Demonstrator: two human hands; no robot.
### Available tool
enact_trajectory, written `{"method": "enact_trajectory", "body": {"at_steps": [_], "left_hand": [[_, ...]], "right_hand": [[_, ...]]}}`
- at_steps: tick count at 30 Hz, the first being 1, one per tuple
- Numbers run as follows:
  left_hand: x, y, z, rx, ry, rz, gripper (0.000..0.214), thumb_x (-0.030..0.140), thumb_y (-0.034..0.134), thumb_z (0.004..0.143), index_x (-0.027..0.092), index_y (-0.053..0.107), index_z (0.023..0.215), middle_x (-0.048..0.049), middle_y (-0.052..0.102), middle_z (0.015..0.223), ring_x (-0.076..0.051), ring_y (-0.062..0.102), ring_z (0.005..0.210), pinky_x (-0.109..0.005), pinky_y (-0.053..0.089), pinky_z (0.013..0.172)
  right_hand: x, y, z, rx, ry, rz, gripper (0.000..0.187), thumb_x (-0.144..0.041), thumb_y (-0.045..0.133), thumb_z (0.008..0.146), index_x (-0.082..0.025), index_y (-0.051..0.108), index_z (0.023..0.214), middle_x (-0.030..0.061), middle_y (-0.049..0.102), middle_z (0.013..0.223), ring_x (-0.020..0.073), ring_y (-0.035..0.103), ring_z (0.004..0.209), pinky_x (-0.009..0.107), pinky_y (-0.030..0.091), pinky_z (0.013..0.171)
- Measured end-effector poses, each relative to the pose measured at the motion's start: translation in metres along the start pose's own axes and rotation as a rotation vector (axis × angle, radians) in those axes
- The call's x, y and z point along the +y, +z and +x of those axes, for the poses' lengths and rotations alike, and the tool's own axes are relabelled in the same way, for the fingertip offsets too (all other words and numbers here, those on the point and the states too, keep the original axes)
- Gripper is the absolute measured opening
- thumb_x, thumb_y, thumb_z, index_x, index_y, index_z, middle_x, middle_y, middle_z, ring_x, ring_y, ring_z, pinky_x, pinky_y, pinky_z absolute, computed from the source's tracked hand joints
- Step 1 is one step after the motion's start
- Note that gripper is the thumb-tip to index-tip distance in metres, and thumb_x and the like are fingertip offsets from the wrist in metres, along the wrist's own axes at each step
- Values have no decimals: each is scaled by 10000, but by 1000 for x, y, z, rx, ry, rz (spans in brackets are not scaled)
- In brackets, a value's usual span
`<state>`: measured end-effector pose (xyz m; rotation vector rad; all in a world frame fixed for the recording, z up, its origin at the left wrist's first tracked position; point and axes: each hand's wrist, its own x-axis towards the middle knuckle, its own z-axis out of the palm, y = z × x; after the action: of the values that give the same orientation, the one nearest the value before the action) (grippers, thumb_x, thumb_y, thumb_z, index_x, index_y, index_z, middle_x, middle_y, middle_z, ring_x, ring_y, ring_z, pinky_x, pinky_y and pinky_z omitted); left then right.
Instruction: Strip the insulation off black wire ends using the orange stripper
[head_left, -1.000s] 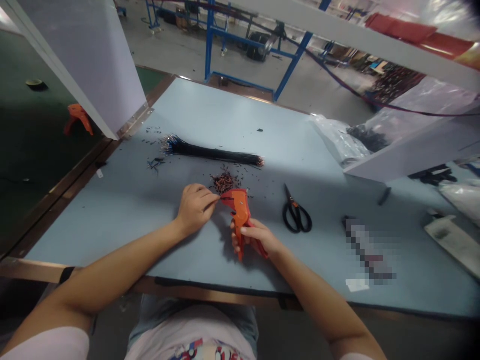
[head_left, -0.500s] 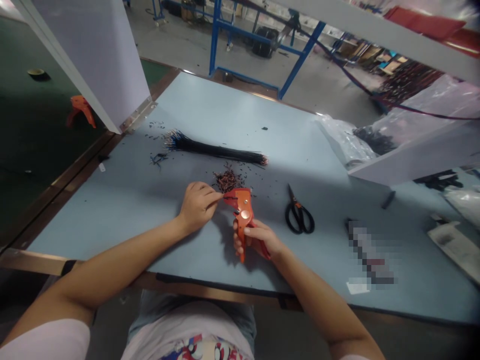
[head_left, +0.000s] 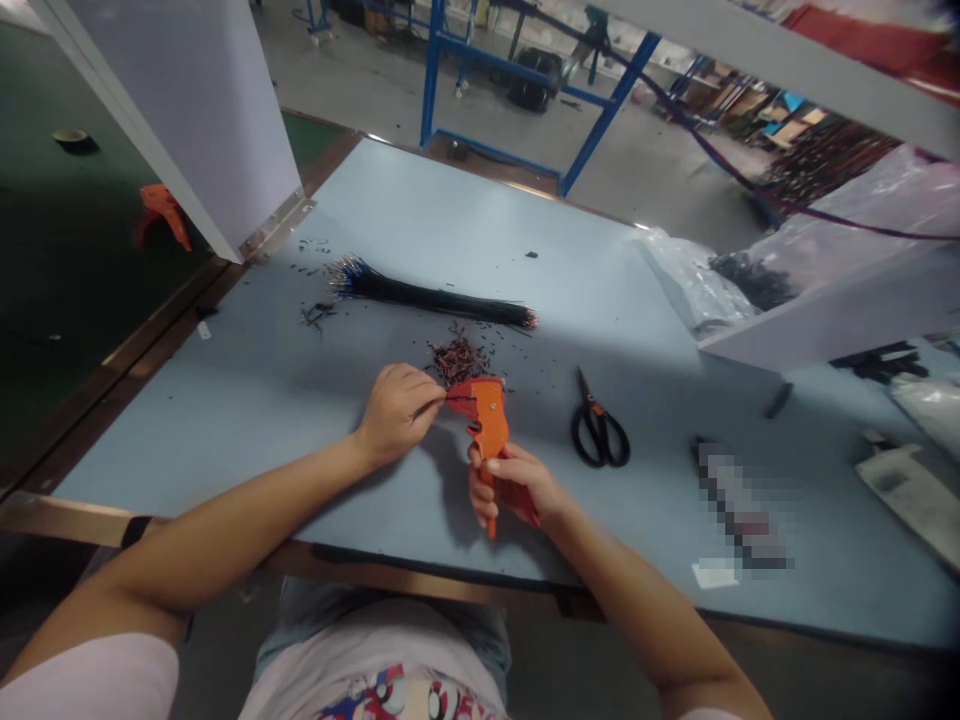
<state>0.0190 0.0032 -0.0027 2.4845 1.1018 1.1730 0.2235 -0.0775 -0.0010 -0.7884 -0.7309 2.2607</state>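
My left hand (head_left: 397, 412) pinches a thin black wire (head_left: 454, 399) and holds its end in the jaws of an orange wire stripper (head_left: 487, 425). My right hand (head_left: 516, 488) is wrapped around the stripper's handles. Just above the jaws lies a small heap of cut wire bits and insulation (head_left: 456, 361). Farther up the blue-grey workbench (head_left: 450, 220) rests a long bundle of black wires (head_left: 435, 301), with loose scraps scattered near it. The stripper's lower handle is partly hidden by my right fingers.
Black-handled scissors (head_left: 598, 432) lie right of my hands. A white partition panel (head_left: 180, 120) stands at the left bench corner, and clear plastic bags (head_left: 694, 280) sit at the right. A blue metal rack (head_left: 525, 100) stands beyond the bench.
The wire stripper has turned slightly in my right hand, and its round pivot no longer shows. My left hand still holds the wire at the jaws.
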Motion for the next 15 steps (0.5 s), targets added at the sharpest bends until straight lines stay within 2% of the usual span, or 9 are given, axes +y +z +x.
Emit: {"method": "enact_trajectory", "body": {"at_steps": [9, 15], "left_hand": [[6, -2, 0, -4, 5, -13, 192, 206, 489, 879, 179, 615, 737, 0, 648, 703, -137, 523, 675, -310, 339, 699], [5, 0, 2, -53, -47, -11, 178, 215, 496, 872, 179, 622, 751, -9, 660, 727, -146, 541, 691, -317, 338, 695]], "right_hand": [[0, -1, -1, -7, 62, 66, 266, -317, 635, 752, -190, 421, 845, -46, 501, 555, 99, 476, 417, 288, 496, 451], [4, -4, 5, 0, 11, 121, 279, -326, 624, 772, -198, 378, 739, -88, 414, 470, 50, 313, 309, 196, 409, 309]]}}
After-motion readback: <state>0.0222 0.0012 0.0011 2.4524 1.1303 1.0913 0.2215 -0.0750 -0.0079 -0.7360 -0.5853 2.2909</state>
